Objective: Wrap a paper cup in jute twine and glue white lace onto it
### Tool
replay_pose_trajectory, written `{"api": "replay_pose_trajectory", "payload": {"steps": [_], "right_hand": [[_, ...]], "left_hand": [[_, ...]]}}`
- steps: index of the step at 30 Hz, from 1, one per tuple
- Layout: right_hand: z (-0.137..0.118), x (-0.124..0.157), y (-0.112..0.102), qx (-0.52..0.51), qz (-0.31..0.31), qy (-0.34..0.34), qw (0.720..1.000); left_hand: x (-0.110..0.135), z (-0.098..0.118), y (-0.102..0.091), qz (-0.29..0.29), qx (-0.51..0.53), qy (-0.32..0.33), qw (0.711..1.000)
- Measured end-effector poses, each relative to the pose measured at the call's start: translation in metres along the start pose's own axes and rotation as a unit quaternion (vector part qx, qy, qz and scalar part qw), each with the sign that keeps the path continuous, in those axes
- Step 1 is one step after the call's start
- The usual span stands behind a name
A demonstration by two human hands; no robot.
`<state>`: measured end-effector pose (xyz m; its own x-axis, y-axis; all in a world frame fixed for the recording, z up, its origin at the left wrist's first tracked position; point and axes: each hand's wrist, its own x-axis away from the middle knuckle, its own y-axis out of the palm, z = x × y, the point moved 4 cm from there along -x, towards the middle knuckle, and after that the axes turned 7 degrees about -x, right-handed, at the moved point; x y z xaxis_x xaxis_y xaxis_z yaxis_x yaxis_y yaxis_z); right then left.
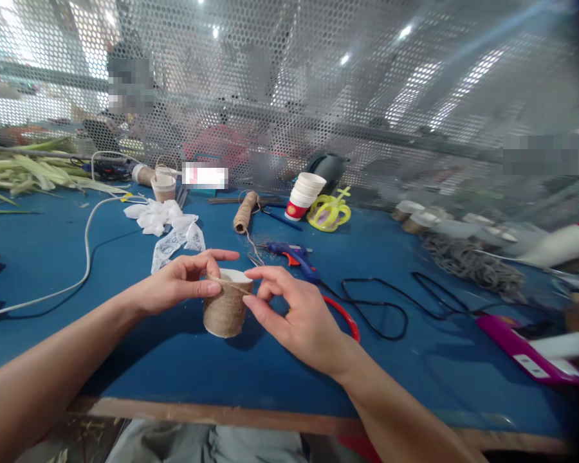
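A paper cup (224, 312) wrapped in brown twine is held a little above the blue table, its white rim facing up. My left hand (186, 283) grips its left side, thumb on the wrapped wall and fingers at the rim. A loose strand of twine (232, 283) runs across the cup just below the rim. On the right, my right hand (299, 312) pinches that strand between thumb and forefinger, against the cup's edge. Behind the cup lies a twine roll (244, 215) with its end trailing forward. A blue glue gun (292, 253) rests close behind my right hand.
White lace (176, 241) lies left of the roll. Stacked paper cups (303, 196) and a yellow crown-shaped piece (329, 215) stand behind. A red handle (345, 315) and black cord (400, 308) lie right, near a magenta power strip (521, 350). Perforated mesh (270, 77) closes the back.
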<state>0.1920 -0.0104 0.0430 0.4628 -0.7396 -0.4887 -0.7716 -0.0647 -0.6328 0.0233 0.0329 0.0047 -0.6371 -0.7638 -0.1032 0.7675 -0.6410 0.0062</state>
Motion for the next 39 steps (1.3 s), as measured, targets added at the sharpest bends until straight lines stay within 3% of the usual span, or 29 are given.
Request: {"api": "replay_pose_trajectory", "payload": {"steps": [12,19,26,34,39], "right_hand": [[-0.001,-0.002,-0.005,0.053,0.035,-0.005,0.998],[-0.016,0.001,-0.010,0.043,0.107,-0.138,0.984],[-0.023,0.002,-0.011,0.001,0.121,-0.199,0.973],[-0.018,0.003,-0.011,-0.011,0.136,-0.199,0.970],[-0.014,0.004,-0.011,-0.034,0.155,-0.170,0.973]], "left_hand": [[0.000,-0.002,-0.001,-0.006,0.025,-0.002,1.000],[0.001,-0.001,0.000,-0.060,0.145,0.035,0.987],[0.000,0.000,0.002,-0.081,0.152,0.059,0.983],[0.001,-0.001,0.000,-0.075,0.175,0.055,0.980],[0.002,-0.001,0.002,-0.102,0.202,0.051,0.973]]}}
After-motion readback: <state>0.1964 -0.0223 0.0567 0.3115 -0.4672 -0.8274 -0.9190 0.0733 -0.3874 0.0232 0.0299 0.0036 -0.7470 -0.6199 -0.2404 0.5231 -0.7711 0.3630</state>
